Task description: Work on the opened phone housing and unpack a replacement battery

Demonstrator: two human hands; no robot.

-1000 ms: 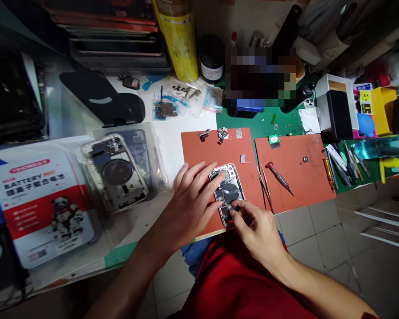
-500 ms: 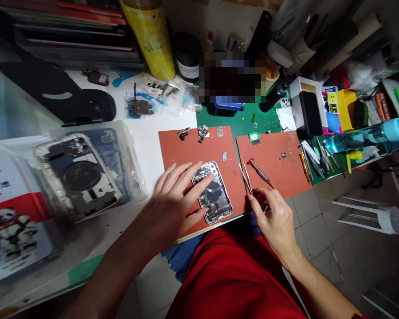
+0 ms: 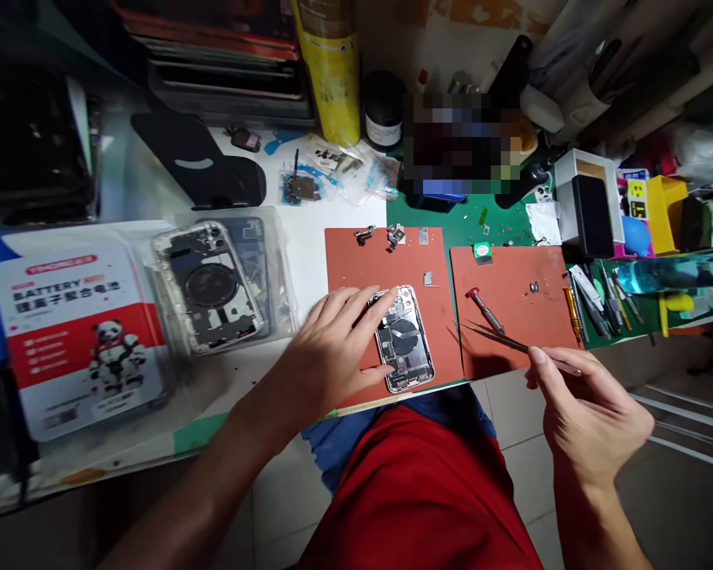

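Observation:
An opened phone [image 3: 405, 340] with its inner parts showing lies on the left orange mat [image 3: 356, 265]. My left hand [image 3: 338, 340] rests over its left side, fingers spread, with fingertips touching the frame. My right hand [image 3: 582, 396] pinches a pair of tweezers [image 3: 511, 340] at the right, their tips parted and pointing left over the right orange mat [image 3: 547, 317]. Beyond the tweezers lies a red-capped screwdriver [image 3: 486, 310]. Small metal parts [image 3: 395, 236] and a thin plate [image 3: 431, 279] sit on the left mat's upper part.
Left of the mats, a phone housing [image 3: 211, 285] lies on plastic trays beside a battery box [image 3: 86, 340]. Behind stand a yellow can [image 3: 333, 87] and a black jar [image 3: 384, 111]. At the right are pens and tools [image 3: 594, 301], a dark phone [image 3: 592, 214] and a blue bottle [image 3: 677, 275].
My right hand has moved right, bringing the tweezers up and turning them to point left. The view has shifted left. My left hand stays on the phone.

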